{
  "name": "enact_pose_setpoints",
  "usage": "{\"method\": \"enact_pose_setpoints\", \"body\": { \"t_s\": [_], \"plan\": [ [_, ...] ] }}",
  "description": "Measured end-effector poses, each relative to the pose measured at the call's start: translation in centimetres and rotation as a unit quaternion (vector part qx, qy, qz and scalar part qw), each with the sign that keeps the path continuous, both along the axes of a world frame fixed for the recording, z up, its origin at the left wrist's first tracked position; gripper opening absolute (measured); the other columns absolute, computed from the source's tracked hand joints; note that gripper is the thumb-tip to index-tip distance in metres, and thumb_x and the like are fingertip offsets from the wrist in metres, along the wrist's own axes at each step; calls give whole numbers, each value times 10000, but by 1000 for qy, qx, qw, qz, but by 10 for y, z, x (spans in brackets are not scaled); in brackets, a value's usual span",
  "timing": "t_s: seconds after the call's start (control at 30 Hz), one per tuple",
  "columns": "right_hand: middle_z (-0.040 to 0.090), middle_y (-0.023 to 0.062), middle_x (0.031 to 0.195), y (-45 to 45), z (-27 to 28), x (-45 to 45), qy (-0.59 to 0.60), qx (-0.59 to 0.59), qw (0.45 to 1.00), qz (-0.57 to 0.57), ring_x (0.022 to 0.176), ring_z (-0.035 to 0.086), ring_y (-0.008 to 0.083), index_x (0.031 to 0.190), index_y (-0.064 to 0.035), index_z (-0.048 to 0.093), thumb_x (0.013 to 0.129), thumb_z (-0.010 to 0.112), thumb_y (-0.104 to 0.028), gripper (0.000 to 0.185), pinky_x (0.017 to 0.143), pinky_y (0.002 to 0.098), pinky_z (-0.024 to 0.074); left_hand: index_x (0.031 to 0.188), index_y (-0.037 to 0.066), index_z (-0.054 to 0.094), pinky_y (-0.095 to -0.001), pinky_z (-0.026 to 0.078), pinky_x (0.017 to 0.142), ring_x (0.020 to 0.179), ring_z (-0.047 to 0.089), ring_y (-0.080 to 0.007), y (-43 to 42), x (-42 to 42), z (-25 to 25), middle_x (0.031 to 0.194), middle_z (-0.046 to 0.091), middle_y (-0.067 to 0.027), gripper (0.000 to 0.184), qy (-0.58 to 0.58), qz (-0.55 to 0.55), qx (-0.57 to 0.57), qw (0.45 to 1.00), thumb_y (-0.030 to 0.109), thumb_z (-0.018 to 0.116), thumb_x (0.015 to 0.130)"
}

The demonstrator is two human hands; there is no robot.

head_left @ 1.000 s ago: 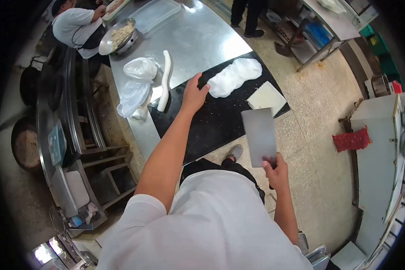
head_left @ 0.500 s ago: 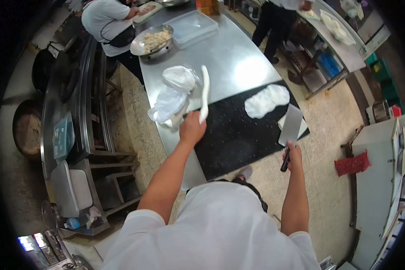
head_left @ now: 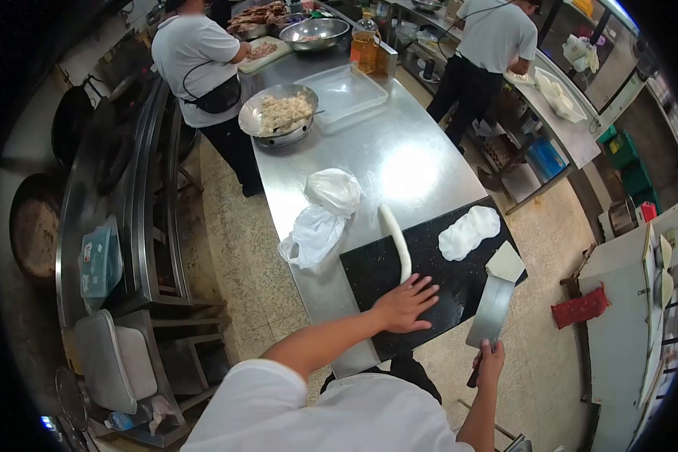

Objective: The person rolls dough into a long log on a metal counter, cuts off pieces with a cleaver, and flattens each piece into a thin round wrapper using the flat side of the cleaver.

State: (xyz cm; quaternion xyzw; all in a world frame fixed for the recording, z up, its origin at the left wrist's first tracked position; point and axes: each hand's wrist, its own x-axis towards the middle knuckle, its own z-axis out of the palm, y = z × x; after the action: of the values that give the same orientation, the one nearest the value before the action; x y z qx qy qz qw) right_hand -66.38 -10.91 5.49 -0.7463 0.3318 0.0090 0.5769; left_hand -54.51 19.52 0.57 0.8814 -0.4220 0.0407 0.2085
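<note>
My left hand [head_left: 405, 306] is spread over the black board [head_left: 377, 275], its fingers by the near end of a white dough rope [head_left: 398, 245]. The rope lies partly on the board and partly on the steel table. In my right hand [head_left: 490, 364] is the dark handle of a cleaver [head_left: 493, 307], its wide blade pointing away from me at the board's right edge. Just past the blade tip is a pale, squarish flat piece [head_left: 505, 261] whose kind I cannot make out. A flattened white dough piece [head_left: 469, 233] lies on the board's far right.
White plastic bags [head_left: 320, 226] sit left of the rope on the steel table [head_left: 346, 162]. Farther back are a metal bowl of pale filling [head_left: 285, 113] and a clear plastic tray [head_left: 346, 94]. One co-worker [head_left: 196, 71] stands at left, another [head_left: 490, 45] at right.
My left hand has let go of the dough rope and opened out over the board. The rope now lies nearer the board's middle. The cleaver stays in my right hand; the view has shifted.
</note>
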Motion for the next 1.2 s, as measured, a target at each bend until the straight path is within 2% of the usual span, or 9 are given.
{"method": "enact_pose_setpoints", "body": {
  "t_s": [0.23,0.53,0.7,0.83,0.9,1.07,1.13,1.17,1.2],
  "plan": [
    [514,1,676,-10,-7,-24,-45,24,998,-41,457,481,99,993,-64,539,1032,621,-146,122,426,267,416,1542,24,459,-514,179,1286,1542,311,-382,-59,33,0,1639,389,-184,810,8,17,-44,999,637,460,1012],
    [504,-5,683,-74,-35,-57,-44,45,997,-36,459,472,89,1013,-61,538,1026,638,-166,146,426,255,410,1539,13,451,-512,206,1276,1529,321,-416,67,-40,18,1613,377,-275,808,62,47,95,992,614,519,1004],
    [502,2,692,-99,-45,-80,-68,72,991,-87,457,478,100,1000,-75,516,1016,656,-185,179,417,262,406,1582,70,412,-535,172,1277,1546,293,-412,7,-10,8,1645,339,-257,843,11,91,120,989,664,490,990],
    [505,0,706,-113,-35,-51,-55,62,996,-33,465,477,86,1023,-73,506,1009,668,-210,213,424,256,400,1586,80,411,-529,163,1280,1549,293,-395,-43,41,18,1659,338,-222,842,22,133,129,982,675,468,993],
    [513,3,718,-117,-33,-23,-85,69,994,6,478,484,84,1014,-72,501,1017,659,-202,205,430,254,405,1581,59,411,-517,163,1282,1550,299,-376,-52,49,11,1661,348,-197,842,14,214,64,975,670,447,1004],
    [513,1,705,-107,-38,64,-153,105,980,73,485,491,85,990,-81,502,1047,624,-223,195,430,243,401,1570,12,404,-497,173,1286,1556,290,-364,-25,-6,8,1647,359,-222,846,37,240,112,964,650,450,1017],
    [520,4,695,-95,-49,97,-186,184,963,62,483,502,99,981,-86,517,1050,614,-254,205,426,259,412,1566,10,409,-506,181,1283,1559,279,-377,-1,-41,12,1642,348,-250,837,61,238,102,964,640,467,1018],
    [520,4,695,-88,-54,111,-185,191,962,68,483,502,99,981,-86,517,1050,614,-254,205,426,259,412,1566,10,409,-506,181,1283,1559,279,-377,12,-60,14,1642,348,-250,837,60,245,107,962,640,467,1018],
    [524,7,692,-79,-60,123,-93,216,971,47,481,506,106,982,-88,525,1050,611,-261,205,426,269,418,1567,21,414,-511,180,1282,1560,272,-391,26,-77,16,1644,339,-259,826,86,234,109,962,635,474,1018]
  ]
}}
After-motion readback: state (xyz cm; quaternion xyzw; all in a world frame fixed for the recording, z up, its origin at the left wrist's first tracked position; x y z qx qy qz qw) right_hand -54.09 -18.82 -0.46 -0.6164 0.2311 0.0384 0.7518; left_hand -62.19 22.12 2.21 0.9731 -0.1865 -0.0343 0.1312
